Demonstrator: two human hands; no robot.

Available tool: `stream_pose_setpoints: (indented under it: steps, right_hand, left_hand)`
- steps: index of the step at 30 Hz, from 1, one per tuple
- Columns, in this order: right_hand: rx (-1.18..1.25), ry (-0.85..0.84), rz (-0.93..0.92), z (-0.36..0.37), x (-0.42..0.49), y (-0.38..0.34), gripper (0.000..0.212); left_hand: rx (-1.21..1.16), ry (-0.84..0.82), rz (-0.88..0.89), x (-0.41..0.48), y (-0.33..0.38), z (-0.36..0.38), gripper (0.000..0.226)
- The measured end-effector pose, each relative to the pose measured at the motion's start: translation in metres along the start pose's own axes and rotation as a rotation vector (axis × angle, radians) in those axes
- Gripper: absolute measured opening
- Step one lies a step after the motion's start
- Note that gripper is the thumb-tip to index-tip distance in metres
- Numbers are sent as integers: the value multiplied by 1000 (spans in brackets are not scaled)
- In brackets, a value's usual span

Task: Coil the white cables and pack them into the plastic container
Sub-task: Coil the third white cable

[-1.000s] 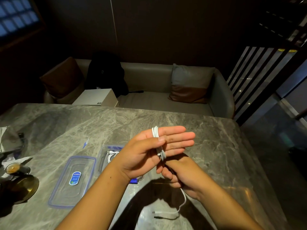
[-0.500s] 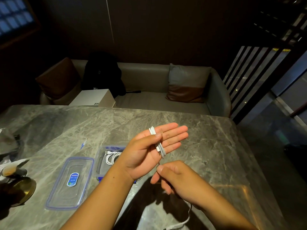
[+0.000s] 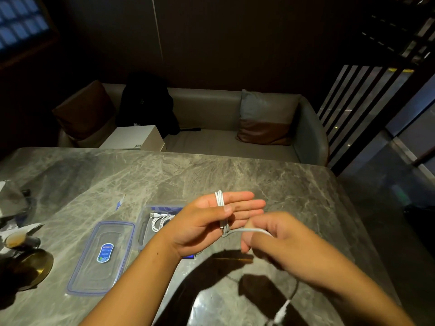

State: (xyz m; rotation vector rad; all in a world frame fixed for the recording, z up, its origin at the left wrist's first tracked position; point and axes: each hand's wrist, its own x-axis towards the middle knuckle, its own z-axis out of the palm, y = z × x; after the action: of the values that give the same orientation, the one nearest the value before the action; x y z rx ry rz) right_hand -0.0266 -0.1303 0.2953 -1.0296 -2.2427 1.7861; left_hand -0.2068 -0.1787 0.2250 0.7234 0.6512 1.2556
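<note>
A white cable [image 3: 220, 201] is looped several times around the straight fingers of my left hand [image 3: 207, 222], and the thumb presses the loops against the fingers. My right hand [image 3: 277, 241] pinches the free strand just right of the loops, and the cable's tail with its plug [image 3: 281, 312] hangs blurred below. The clear plastic container [image 3: 144, 222] with blue rim sits on the table behind my left wrist, partly hidden, with a coiled white cable [image 3: 160, 221] inside.
The container's lid [image 3: 101, 257] lies flat left of the container. A brass dish [image 3: 35, 267], a small cup [image 3: 15, 240] and crumpled paper sit at the left edge. The marble table [image 3: 235, 180] ends at the right; a sofa stands behind.
My right hand has risen from below my left hand to its right side, carrying the strand up level with the lower loops. The tail has lifted and swings.
</note>
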Motion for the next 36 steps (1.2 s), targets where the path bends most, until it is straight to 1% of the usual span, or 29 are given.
stream_pose_setpoints:
  steps: [4,8,10,13,15,16,19,21,24,26,29,32,34,36]
  right_hand:
    - [94,53,-41,-22,-1,-15,33]
    - [181,10,-54,-33,-4,-23,22]
    - [210,-3,-51,-35,-4,-23,22]
    - [211,40,-66,-33,-1,-24,19]
    - [210,93,-64,-33,3,-23,26]
    - [198,119,-60,-34,5,-23,29]
    - [137,158,-72,-34,11,-27,26]
    - [90,143,-116,-34,15,-31,25]
    - [30,74,-182,-32,18,-36,24]
    - [4,56,-215,-32,20,-37,23]
    - [-61,99,-251,-35,26,-35,24]
    - [-158,137,-289,-40,32,-33,22]
    - [-223,159,-333,-42,36,-30,19]
    - [-230,156,-370,-44,37,-28,16]
  left_hand:
    - [-37,10,-26,1,-1,3,47]
    - [-45,-2,-56,1,2,2,45]
    - [-47,-3,-59,1,4,2,46]
    - [-39,-43,-72,0,6,2,49]
    - [-34,-85,-84,0,5,3,53]
    - [-31,-97,-89,1,4,4,56]
    - [-32,-115,-90,3,0,8,61]
    - [-43,-101,-95,3,-2,10,55]
    - [-32,-82,-107,2,-1,17,40]
    - [-31,-80,-111,1,1,21,40]
    - [-35,-104,-113,0,2,24,38]
    - [-14,-91,-151,-2,3,27,47]
    - [43,-72,-173,-2,2,30,52]
    - [105,-88,-197,-2,2,36,52]
